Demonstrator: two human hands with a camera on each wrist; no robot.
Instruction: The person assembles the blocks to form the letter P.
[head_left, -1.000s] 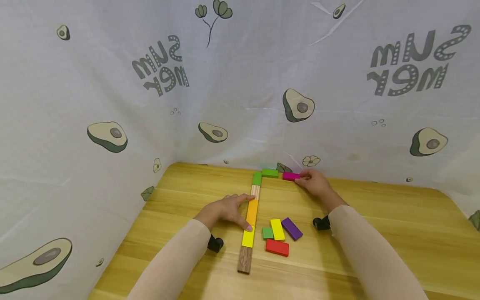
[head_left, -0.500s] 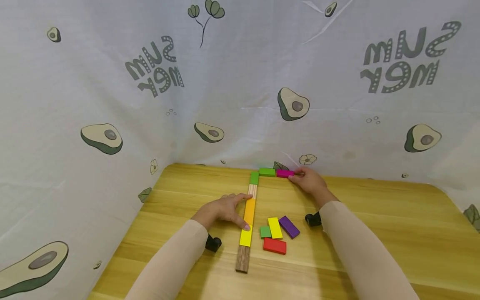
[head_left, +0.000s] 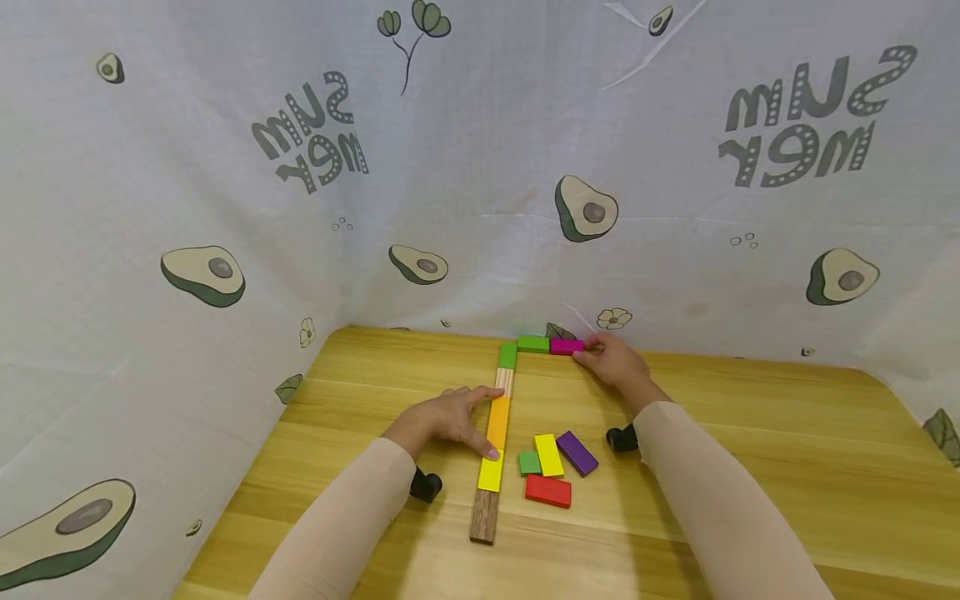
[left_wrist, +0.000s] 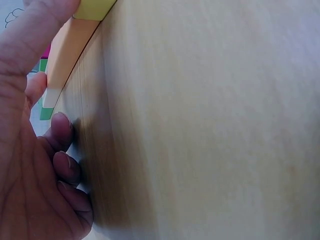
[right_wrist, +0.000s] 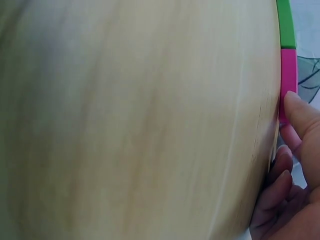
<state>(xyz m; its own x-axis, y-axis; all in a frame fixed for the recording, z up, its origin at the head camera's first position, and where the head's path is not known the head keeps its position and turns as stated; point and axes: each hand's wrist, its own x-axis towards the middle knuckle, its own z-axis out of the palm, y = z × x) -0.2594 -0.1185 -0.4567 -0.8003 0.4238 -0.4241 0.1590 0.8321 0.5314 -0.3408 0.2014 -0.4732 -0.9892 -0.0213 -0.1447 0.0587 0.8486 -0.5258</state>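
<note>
My right hand (head_left: 617, 365) pinches the right end of a magenta block (head_left: 565, 347) between thumb and fingers. In the right wrist view the far end of the magenta block (right_wrist: 288, 70) meets a green block (right_wrist: 286, 25). My left hand (head_left: 450, 417) rests beside a straight column of blocks, thumb and forefinger spread. Its thumb tip touches the yellow block (head_left: 491, 475) near the orange block (head_left: 498, 421), and the forefinger reaches the pale wood block (head_left: 505, 381). A green block (head_left: 507, 356) tops the column; a dark brown block (head_left: 483, 518) forms its near end.
Between the forearms lie a small green block (head_left: 529, 463), a yellow block (head_left: 549, 455), a purple block (head_left: 577, 452) and a red block (head_left: 548, 491). A printed cloth (head_left: 480, 167) hangs along the back edge of the wooden table (head_left: 720, 467).
The right hand has slid the magenta block left, closing the gap to the green block in the back row. The left hand stays at the column. The head view has shifted slightly.
</note>
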